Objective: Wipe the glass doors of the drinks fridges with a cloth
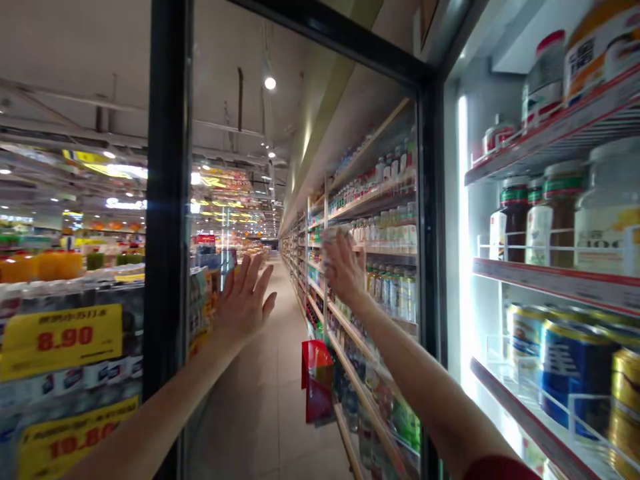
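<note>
I stand at an open fridge whose glass door has a black frame. My left hand lies flat on the glass with its fingers spread, holding nothing. Further right and higher, my right hand is raised at the glass, near the door's hinge-side post. Its fingers seem curled round a small pale thing that is blurred. Through the glass I see a long aisle with drink shelves.
Lit fridge shelves on the right carry jars, bottles and blue and yellow cans. On the left, stacked goods bear yellow price signs. A red tag hangs off the aisle shelving. The tiled aisle floor runs ahead.
</note>
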Demonstrator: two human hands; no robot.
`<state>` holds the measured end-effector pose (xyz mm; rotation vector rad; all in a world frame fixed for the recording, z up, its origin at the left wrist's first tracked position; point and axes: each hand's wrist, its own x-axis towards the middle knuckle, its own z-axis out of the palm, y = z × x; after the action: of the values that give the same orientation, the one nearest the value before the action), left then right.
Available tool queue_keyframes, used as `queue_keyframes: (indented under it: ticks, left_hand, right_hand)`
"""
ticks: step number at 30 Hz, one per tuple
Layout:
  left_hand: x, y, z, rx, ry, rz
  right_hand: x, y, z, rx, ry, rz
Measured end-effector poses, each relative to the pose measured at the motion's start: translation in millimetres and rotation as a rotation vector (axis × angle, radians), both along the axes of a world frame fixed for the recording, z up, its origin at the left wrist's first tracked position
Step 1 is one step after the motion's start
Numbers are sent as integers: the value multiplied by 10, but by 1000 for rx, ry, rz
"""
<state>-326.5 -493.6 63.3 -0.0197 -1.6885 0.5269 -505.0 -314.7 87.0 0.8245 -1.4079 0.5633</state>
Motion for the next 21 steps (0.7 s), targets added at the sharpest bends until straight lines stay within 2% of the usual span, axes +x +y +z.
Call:
queue_keyframes:
  ticks: [3, 5, 6, 7, 9, 11, 13, 14, 15, 16, 19, 20, 21]
  left_hand:
    - [-7, 25, -6, 8, -12, -12]
    - [-17, 34, -9, 12, -7, -15]
    - [-21, 32, -9, 10, -1, -14]
    - [-25, 26, -10, 9, 1, -11]
    - [-29, 3, -11, 6, 4, -3]
    - [-29, -23, -14, 3, 6, 5]
    - [-27, -40, -19, -3, 11, 18]
    - [-25, -42, -22, -5, 13, 26]
    - [-24, -38, -26, -5, 12, 35]
    - [-23, -30, -29, -6, 12, 40]
    - [-25, 4, -33, 3, 6, 54]
    - [-27, 12, -33, 6, 5, 56]
    - [-29, 16, -33, 10, 5, 59]
  right_hand:
    - [-656, 653, 3, -403, -201, -1]
    - [-831, 799, 23, -534, -244, 2]
    - [-792, 738, 21, -550, -246, 3]
    - [-674, 597, 4, -519, -232, 3]
    - [-284, 175, -75, -363, -164, 15]
    - [110, -220, -180, 15, 35, 48]
    - [288, -368, -263, 274, 184, 84]
    - [264, -322, -280, 298, 200, 91]
    - [170, -204, -273, 251, 161, 88]
    - [24, -39, -237, 135, 70, 76]
    - [-453, 455, 25, -396, -360, 27]
    - [-535, 532, 132, -537, -476, 18]
    - [-550, 543, 225, -613, -539, 18]
